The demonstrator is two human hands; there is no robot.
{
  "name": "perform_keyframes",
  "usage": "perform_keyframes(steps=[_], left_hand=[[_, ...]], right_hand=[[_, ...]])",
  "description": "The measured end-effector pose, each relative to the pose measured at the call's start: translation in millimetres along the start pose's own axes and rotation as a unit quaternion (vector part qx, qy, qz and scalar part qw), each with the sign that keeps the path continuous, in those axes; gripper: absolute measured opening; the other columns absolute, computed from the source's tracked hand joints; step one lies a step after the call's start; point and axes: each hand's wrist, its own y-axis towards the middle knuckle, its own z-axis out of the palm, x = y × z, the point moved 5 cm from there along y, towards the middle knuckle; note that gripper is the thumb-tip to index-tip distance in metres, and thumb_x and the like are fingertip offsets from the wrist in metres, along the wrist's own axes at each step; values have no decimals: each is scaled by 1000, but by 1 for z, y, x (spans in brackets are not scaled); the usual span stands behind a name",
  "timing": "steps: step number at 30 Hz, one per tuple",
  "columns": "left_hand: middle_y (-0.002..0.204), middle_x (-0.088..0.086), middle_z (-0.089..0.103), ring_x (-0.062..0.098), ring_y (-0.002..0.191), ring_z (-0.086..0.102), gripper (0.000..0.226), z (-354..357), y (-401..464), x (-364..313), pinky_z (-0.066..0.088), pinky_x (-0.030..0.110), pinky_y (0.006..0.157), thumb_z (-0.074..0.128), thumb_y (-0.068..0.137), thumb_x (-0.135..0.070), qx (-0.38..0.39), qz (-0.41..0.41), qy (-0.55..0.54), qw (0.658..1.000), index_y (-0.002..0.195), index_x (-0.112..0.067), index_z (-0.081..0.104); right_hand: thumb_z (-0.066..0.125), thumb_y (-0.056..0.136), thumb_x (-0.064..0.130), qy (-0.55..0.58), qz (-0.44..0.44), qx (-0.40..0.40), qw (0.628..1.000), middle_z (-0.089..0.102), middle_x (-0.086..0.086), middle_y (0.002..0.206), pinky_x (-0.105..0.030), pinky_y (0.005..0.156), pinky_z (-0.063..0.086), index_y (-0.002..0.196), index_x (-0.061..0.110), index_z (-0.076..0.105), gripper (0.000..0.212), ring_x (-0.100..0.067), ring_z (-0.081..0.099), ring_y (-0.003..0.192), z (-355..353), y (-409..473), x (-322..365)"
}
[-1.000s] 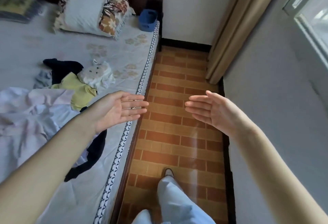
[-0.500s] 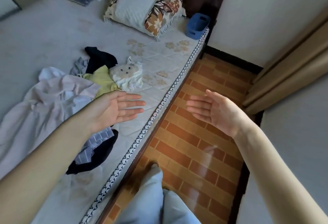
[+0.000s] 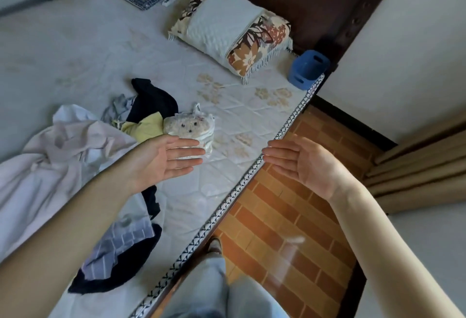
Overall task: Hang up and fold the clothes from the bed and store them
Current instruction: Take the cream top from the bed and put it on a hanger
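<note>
— Where are the clothes?
— Heaped on the bed (image 3: pixel 88 48), left of the edge: the clothes (image 3: pixel 83 166) lie under the left forearm.
— And the hands?
— Left hand (image 3: pixel 166 159) and right hand (image 3: pixel 302 164) both flat-fingered, palms facing, grasping nothing.

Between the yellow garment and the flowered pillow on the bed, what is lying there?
In the head view only bare quilted mattress lies between the yellow garment and the flowered pillow.
</note>
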Motion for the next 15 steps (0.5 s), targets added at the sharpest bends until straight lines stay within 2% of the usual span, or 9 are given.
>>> perform_keyframes(steps=[4,8,15], left_hand=[[119,12,69,26,109,68,39,-24,24,-19,48,38,96,37,102,-26,-26,-11,-13,1000,125,-6,60],[120,10,70,23,109,68,40,-48,54,-32,50,35,93,36,102,-27,-47,-16,-23,999,126,-7,60],[122,11,68,26,110,67,39,-87,129,-44,50,37,94,37,102,-26,-96,-43,-80,991,124,-6,60]], right_hand=[[30,106,35,-3,42,31,999,71,-10,119,-35,101,47,122,7,63,46,-21,67,112,17,49,14],[32,106,35,-23,74,59,995,70,-11,119,-37,103,46,120,7,65,45,-23,66,113,25,102,23],[36,104,36,-78,127,110,983,70,-11,120,-36,102,47,118,10,66,43,-23,67,113,30,221,48]])
